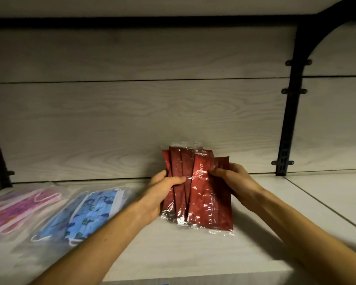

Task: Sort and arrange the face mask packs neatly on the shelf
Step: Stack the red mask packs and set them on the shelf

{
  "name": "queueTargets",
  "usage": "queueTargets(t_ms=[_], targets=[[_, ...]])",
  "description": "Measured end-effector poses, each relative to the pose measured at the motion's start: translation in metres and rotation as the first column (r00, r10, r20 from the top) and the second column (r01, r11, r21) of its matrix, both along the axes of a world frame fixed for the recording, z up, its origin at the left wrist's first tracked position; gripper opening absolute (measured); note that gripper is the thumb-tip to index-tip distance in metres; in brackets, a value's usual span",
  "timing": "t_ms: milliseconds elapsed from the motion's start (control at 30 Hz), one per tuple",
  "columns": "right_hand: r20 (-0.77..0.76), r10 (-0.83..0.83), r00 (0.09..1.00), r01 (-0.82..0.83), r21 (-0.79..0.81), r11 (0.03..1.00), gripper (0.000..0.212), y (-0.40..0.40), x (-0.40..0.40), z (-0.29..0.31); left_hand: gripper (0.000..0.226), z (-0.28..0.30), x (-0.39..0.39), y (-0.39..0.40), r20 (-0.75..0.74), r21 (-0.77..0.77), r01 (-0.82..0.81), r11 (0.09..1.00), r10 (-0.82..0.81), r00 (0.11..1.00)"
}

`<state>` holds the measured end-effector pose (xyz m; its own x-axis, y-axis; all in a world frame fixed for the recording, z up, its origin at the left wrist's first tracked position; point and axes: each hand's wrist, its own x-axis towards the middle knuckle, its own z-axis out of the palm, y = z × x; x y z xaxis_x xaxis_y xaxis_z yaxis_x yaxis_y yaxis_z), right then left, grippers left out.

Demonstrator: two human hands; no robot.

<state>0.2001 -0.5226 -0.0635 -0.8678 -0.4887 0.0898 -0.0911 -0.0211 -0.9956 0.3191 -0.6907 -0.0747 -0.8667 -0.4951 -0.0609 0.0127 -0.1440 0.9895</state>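
Red mask packs point(197, 190), a fanned bundle in clear wrap, stand on end on the shelf point(173, 249) against the back panel point(131, 120). Left hand point(162, 188) grips the left edge, thumb across the front; right hand point(230, 177) pinches the right-hand pack. Step looks like squaring the bundle; next, edges want aligning beside the blue packs point(90, 210) and pink packs point(18, 208).

We face a back wall point(131, 112) of pale wood-grain panels, split by a thin horizontal seam. A black metal bracket point(292, 112) with a curved arm rises at the right, bolted on. Above us runs another board's pale underside point(131, 6). The light is dim and warm.
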Motion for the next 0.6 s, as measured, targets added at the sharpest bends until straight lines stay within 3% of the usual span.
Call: queueTargets(t_ms=[133, 400, 500, 600], targets=[[0.023, -0.162, 0.987, 0.162, -0.042, 0.986, 0.015, 0.009, -0.006, 0.002, 0.063, 0.003, 0.006, -0.001, 0.024, 0.047, 0.006, 0.999, -0.008, 1.0], [0.157, -0.245, 0.957, 0.274, -0.204, 0.94, 0.016, 0.027, -0.013, 0.014, 0.042, 0.004, 0.009, 0.001, 0.085, 0.051, -0.026, 0.998, 0.021, 0.996], [0.223, -0.32, 0.921, 0.374, -0.274, 0.886, 0.008, 0.037, -0.019, 0.016, 0.045, 0.004, 0.01, 0.001, 0.102, 0.064, -0.002, 0.998, -0.004, 0.995], [0.351, -0.228, 0.908, 0.366, -0.402, 0.84, 0.005, 0.045, -0.025, 0.015, 0.044, 0.005, 0.011, 0.002, 0.098, 0.073, -0.008, 0.997, 0.001, 0.995]])
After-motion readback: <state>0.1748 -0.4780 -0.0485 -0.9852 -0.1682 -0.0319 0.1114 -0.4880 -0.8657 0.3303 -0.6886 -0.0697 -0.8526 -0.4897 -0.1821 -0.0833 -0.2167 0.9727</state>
